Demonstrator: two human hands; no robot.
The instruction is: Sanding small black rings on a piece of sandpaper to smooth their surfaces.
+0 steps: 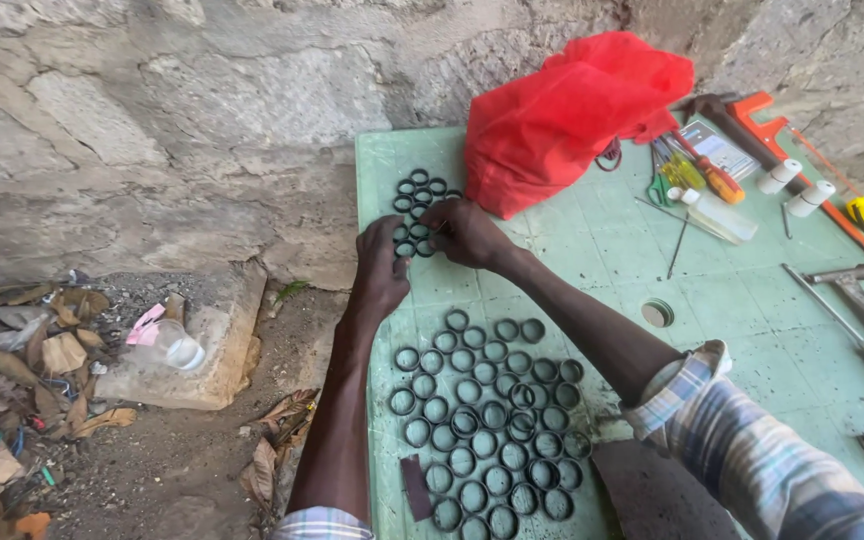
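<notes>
Plainly, seen from the head camera, both hands worked at a small cluster of black rings [417, 213] at the far left of the green tabletop [592, 270]. The left hand [380, 268] rested on them, grip unclear; the right hand [468, 232] pinched one ring. A larger ring group [487, 425] lay nearer, a red bag [572, 115] behind.

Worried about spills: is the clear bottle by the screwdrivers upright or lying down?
Lying down. The bottle rests on its side on the green table, white cap toward the screwdrivers.
</notes>
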